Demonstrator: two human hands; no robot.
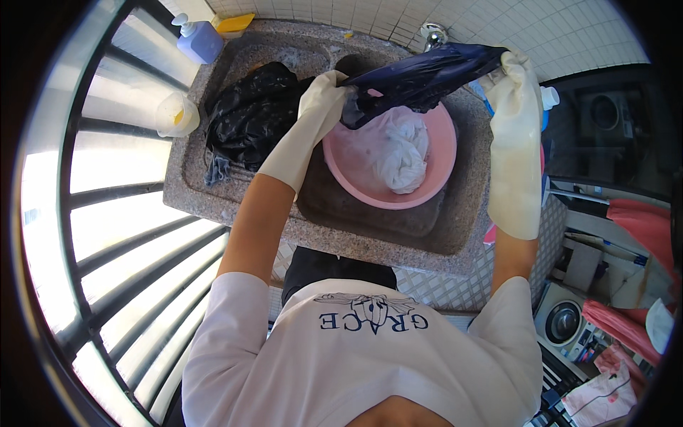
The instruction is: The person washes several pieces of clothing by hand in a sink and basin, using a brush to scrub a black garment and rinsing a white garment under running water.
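A dark navy, wet-looking cloth (427,74) is stretched between my two hands over a pink plastic basin (341,173). My left hand (325,96), in a cream rubber glove, grips its near left end. Higher up on the right, my gloved right hand (509,74) holds the other end, close to the wall tap (435,36). Inside the basin, a bunched white cloth (405,152) lies in cloudy water. Beside my left forearm, a heap of wet black fabric (251,115) rests on the ribbed washboard side of the stone sink (368,248).
A lavender pump bottle (201,42), a yellow item (235,23) and a clear plastic cup (179,115) stand along the left and back rim. A white-capped blue bottle (549,99) is past my right hand. Window bars (74,213) line the left; a washing machine (563,323) stands lower right.
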